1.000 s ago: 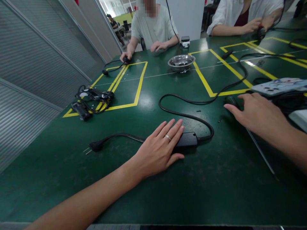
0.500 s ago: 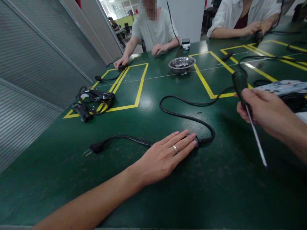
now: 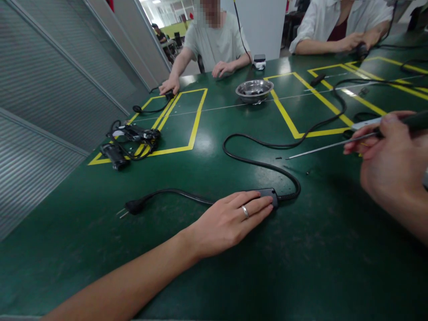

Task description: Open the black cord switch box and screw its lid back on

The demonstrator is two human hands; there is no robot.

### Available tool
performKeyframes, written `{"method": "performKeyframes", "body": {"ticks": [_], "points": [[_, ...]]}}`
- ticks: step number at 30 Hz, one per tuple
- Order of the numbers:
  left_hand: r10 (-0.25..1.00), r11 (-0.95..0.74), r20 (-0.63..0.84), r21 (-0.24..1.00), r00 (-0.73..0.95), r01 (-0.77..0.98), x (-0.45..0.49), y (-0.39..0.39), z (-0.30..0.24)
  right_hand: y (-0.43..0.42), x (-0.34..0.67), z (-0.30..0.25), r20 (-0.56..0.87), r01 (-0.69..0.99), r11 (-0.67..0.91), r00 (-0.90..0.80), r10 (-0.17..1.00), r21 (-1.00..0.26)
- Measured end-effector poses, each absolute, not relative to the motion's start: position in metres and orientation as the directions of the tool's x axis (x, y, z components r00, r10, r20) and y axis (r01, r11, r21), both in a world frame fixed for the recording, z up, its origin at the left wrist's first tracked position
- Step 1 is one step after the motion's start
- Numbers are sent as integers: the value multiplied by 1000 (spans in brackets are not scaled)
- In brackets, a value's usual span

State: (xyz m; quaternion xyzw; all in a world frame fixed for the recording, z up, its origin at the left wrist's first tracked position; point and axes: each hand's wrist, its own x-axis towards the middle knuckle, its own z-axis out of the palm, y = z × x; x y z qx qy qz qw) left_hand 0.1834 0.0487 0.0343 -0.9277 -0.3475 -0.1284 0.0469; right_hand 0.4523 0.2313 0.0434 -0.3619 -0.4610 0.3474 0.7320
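Observation:
My left hand [image 3: 230, 220] lies flat, fingers together, on a black power adapter [image 3: 269, 195] on the green table [image 3: 301, 263]. A black cable [image 3: 254, 162] loops away from the adapter toward the far right. Another cable runs left to a two-pin plug [image 3: 132, 207]. My right hand [image 3: 391, 160] is closed round the dark handle of a long screwdriver [image 3: 329, 145]. Its thin metal shaft points left, level above the table.
A bundle of black adapters and cables [image 3: 129, 140] lies at the left on a yellow-taped rectangle. A steel bowl [image 3: 253, 89] stands mid-table. Two other people sit at the far side with their hands on small black parts. A light tray edge [image 3: 366, 124] shows behind my right hand.
My right hand picked the screwdriver up off the table, then swung it from pointing down to pointing left. My left hand slid along the adapter toward its cable end.

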Motion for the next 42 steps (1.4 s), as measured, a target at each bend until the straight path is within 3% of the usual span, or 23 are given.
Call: {"method": "performKeyframes", "body": {"ticks": [7,14,21,42], "points": [[645,-749,266,39,716,661,183,49,33,225,448,36,482,-131,519,232,845,-845],[670,-733,247,69,700,677,185,50,35,212,440,50,396,-291,444,210,894,-848],[702,-705,239,100,671,702,189,51,35,197,437,56,259,-297,298,163,952,-907],[716,-694,235,135,658,707,192,53,39,193,436,60,232,-329,269,148,962,-905]]}}
